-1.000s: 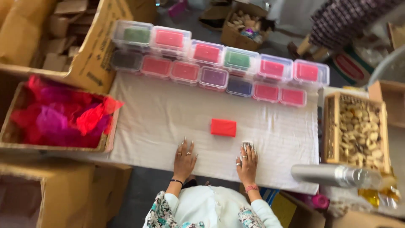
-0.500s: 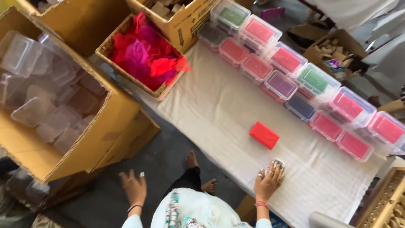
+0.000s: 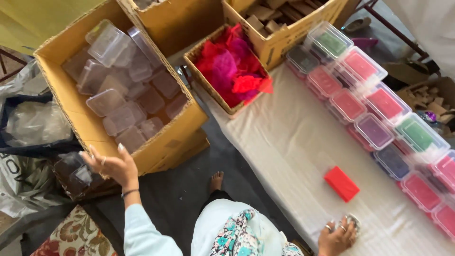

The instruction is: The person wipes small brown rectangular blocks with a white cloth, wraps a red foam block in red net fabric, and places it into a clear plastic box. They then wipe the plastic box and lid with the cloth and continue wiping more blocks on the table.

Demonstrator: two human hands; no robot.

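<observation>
The left hand (image 3: 115,167) hangs with fingers (image 3: 95,155) spread and empty at the near rim of the cardboard box (image 3: 168,142) full of clear lidded plastic containers (image 3: 110,101), touching none of them yet. The right hand (image 3: 337,235) rests curled over a small shiny object (image 3: 353,220) on the white-covered surface (image 3: 284,147). A lone red block (image 3: 341,183) lies just beyond it, so packing looks barely begun, though filled tubs (image 3: 374,130) already line the far edge.

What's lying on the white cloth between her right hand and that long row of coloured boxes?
In the head view, one flat red block lies on the cloth between the right hand and the lidded boxes; otherwise bare cloth.
</observation>
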